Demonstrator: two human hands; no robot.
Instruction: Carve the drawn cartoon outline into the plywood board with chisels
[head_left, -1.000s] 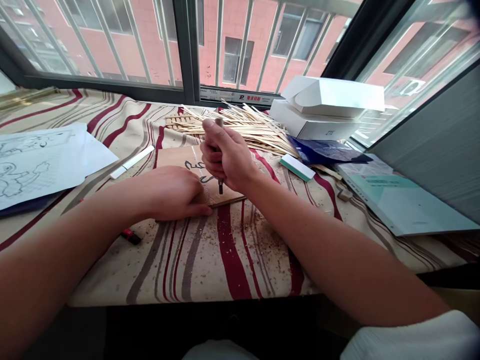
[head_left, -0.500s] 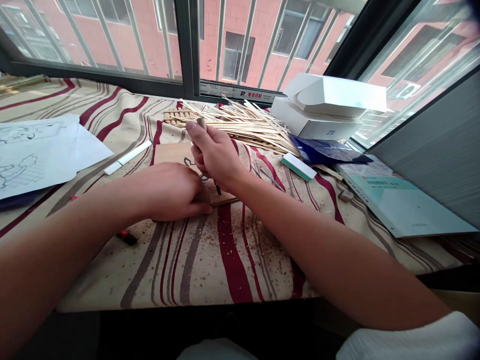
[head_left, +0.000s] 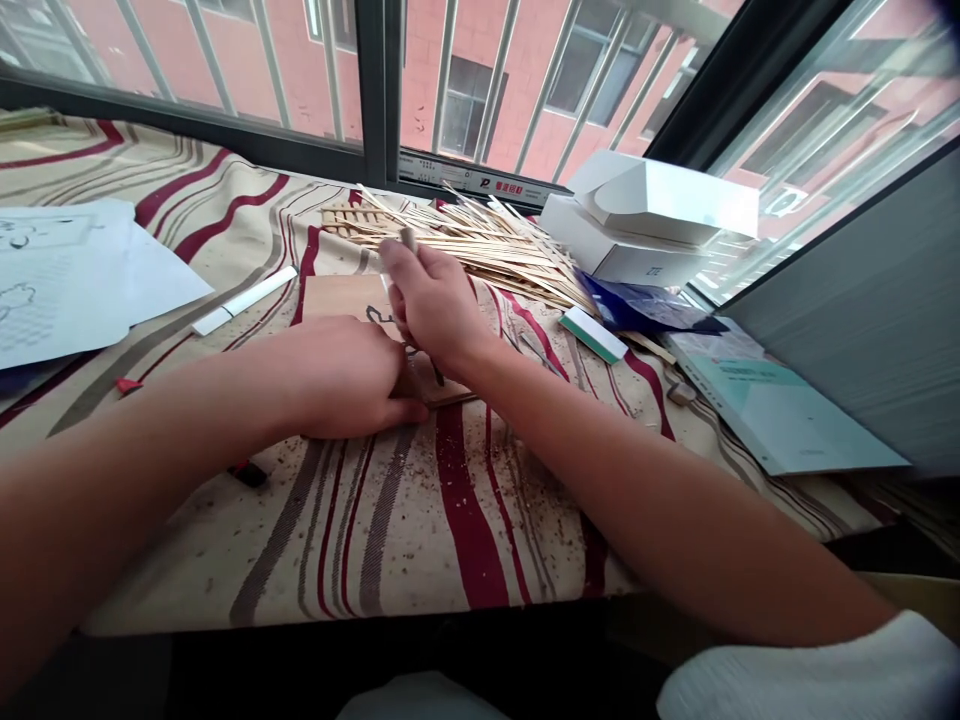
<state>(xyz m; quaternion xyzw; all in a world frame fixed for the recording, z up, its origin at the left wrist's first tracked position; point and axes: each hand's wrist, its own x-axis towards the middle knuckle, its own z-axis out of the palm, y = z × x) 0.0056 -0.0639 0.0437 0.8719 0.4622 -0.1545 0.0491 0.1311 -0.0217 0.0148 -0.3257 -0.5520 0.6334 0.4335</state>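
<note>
A flat wooden board (head_left: 330, 295) with dark marks drawn or cut into its face lies on the striped cloth. My left hand (head_left: 356, 375) presses down on its left part, thumb along the near edge and fingers curled over the top. Above the board, my right hand (head_left: 439, 310) is closed in a fist around a carving tool (head_left: 408, 239). Only the round end of its wooden handle sticks out over my thumb; the working tip is hidden. Both hands cover much of the marked surface.
Crumbs and shavings litter the striped cloth (head_left: 405, 560). Thin wooden sticks (head_left: 517, 245) are heaped behind my hands. A white box (head_left: 637, 255), a green-and-white block (head_left: 592, 335) and a book (head_left: 787, 410) are at right. Drawing sheets (head_left: 67, 280) and a white strip (head_left: 247, 300) lie left.
The view has shifted slightly, so the papers and book appear farther left. Both hands keep their hold on the board and tool, with the right fist hardly moved.
</note>
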